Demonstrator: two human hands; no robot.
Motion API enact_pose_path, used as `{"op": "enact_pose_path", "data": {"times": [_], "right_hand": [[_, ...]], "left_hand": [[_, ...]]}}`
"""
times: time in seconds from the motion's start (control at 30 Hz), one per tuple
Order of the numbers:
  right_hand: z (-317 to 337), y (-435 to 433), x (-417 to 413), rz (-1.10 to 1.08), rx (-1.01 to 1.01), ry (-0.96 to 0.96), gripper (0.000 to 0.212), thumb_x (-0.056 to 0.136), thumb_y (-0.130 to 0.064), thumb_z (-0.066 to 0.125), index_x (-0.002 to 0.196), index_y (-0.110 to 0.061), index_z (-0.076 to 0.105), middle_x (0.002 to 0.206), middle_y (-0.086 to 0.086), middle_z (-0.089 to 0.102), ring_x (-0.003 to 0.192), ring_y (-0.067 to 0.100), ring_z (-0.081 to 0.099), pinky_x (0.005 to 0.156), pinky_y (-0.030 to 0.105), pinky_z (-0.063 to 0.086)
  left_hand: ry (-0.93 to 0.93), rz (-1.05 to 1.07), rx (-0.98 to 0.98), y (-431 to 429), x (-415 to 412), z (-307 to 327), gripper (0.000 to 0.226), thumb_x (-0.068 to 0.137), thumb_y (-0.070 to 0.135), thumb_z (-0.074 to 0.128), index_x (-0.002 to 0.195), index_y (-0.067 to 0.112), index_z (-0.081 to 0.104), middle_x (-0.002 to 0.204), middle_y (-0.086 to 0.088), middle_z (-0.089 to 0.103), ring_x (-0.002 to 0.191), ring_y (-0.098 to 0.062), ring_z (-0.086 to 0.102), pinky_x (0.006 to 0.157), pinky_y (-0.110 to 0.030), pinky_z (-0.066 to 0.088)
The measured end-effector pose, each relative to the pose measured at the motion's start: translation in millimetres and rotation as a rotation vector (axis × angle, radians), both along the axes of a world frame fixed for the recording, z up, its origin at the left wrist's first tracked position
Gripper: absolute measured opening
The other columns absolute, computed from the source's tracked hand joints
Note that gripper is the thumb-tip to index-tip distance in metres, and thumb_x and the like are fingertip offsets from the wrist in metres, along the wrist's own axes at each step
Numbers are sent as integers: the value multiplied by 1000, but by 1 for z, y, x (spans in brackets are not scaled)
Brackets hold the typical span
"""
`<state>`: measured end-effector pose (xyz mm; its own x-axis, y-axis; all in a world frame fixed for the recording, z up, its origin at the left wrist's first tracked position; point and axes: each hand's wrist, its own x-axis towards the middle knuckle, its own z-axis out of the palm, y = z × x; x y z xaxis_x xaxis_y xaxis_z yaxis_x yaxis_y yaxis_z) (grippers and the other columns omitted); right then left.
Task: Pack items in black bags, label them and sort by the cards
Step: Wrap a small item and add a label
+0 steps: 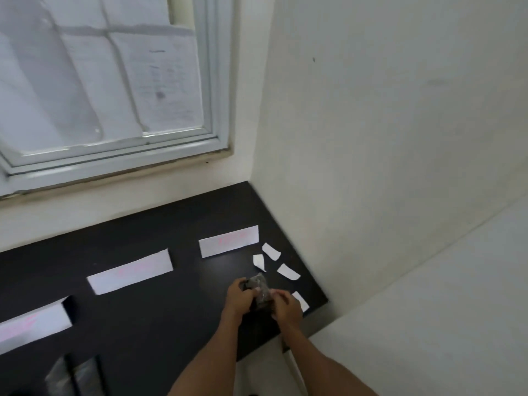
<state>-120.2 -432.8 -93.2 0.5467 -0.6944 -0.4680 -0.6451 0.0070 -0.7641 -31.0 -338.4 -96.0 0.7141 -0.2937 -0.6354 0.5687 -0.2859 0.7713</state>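
Observation:
Both my hands meet over the right end of a black table. My left hand and my right hand are closed on a black bag held between them; its crinkled top sticks up above my fingers. What is inside the bag is hidden. Three white cards with pink writing lie in a row on the table: one at the left edge, one in the middle, one at the back right. Several small white labels lie just beyond my hands.
Another small white label lies by my right hand at the table's right edge. Shiny dark bags lie at the front left. A wall runs along the right, a window behind the table, and a pale surface at lower right.

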Motion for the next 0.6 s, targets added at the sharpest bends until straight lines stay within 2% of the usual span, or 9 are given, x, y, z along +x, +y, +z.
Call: {"op": "enact_pose_path", "data": {"times": [0.07,0.1,0.2,0.33,0.4,0.47,0.6], "right_hand": [[-6,-29,-7,-54,-144,102,24,87,-23,65,108,-10,67,109,11,68,103,27,63,89,31,48],[-10,-42,-10,-71,-182,162,26,88,-20,63,111,-8,65,113,14,66,105,29,61,89,31,46],[-24,-71,-16,-69,-170,297,36,89,-15,60,123,-6,57,126,19,57,116,33,56,95,33,43],[-37,-88,-17,-70,-123,347,40,89,-11,58,128,-5,54,131,20,56,120,33,55,96,34,44],[-37,-90,-15,-101,-113,345,39,87,-7,57,126,-7,56,129,19,58,118,34,56,95,34,45],[-32,-85,-12,-160,-110,306,40,83,-3,55,123,-8,58,123,19,62,113,35,59,91,34,46],[-6,-67,6,-272,-165,95,36,83,-8,56,118,-13,58,106,12,70,99,33,64,79,32,44]], "left_hand": [[38,23,-26,-22,3,-2,51,80,0,71,127,6,51,121,-15,59,103,-30,61,76,-35,55],[55,31,-39,-31,5,-2,50,79,0,72,124,8,53,117,-13,60,98,-27,62,73,-35,55],[114,40,-68,-45,10,-3,40,79,0,69,112,20,57,114,-6,61,93,-22,61,64,-31,53],[181,76,-58,-50,18,-7,35,79,1,64,102,28,65,112,-5,61,100,-28,60,73,-39,55],[198,94,-53,-48,20,-8,34,77,2,63,99,29,67,113,-7,62,100,-29,60,78,-43,55],[214,110,-49,-43,21,-6,34,77,4,63,98,29,67,114,-7,61,101,-30,59,73,-43,55],[219,214,-116,-32,23,-2,30,77,2,61,94,27,68,116,-11,59,107,-36,57,67,-49,58]]}}
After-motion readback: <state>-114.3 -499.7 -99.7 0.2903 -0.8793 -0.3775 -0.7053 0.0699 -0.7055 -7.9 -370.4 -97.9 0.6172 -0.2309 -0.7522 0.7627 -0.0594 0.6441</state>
